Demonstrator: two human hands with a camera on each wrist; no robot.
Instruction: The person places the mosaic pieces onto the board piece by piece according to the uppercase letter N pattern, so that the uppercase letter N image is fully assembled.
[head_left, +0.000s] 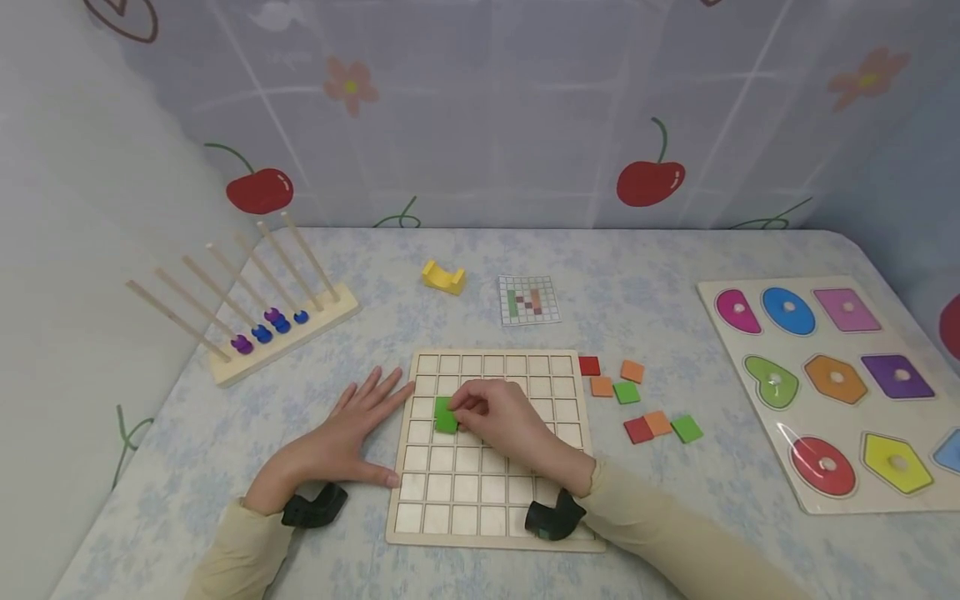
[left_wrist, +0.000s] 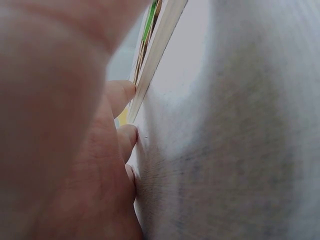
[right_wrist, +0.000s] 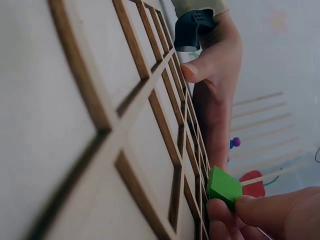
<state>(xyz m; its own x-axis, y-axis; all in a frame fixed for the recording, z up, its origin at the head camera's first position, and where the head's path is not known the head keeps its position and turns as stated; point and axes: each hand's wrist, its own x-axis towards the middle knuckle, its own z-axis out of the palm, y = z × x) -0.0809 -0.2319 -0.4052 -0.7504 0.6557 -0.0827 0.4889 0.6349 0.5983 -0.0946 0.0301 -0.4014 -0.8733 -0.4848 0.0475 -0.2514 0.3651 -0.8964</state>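
Observation:
A wooden grid board [head_left: 465, 518] lies flat on the table. Over its second column, towards the upper left, my right hand [head_left: 498, 417] pinches a green square tile [right_wrist: 224, 185] between thumb and fingertips. In the head view the green patch [head_left: 446, 415] there is taller than one cell, and the fingers cover its right edge. My left hand [head_left: 341, 437] rests on the table beside the board, fingers spread; its thumb and index fingertip touch the left edge. The left wrist view shows those fingers [left_wrist: 120, 97] against the board's side, with a green strip above.
Loose red, orange and green tiles [head_left: 627, 392] lie right of the board. Behind it are a printed pattern card [head_left: 529, 301] and a yellow curved block [head_left: 443, 277]. A peg stand [head_left: 285, 343] with beads stands at left, a shape puzzle [head_left: 765, 433] at right.

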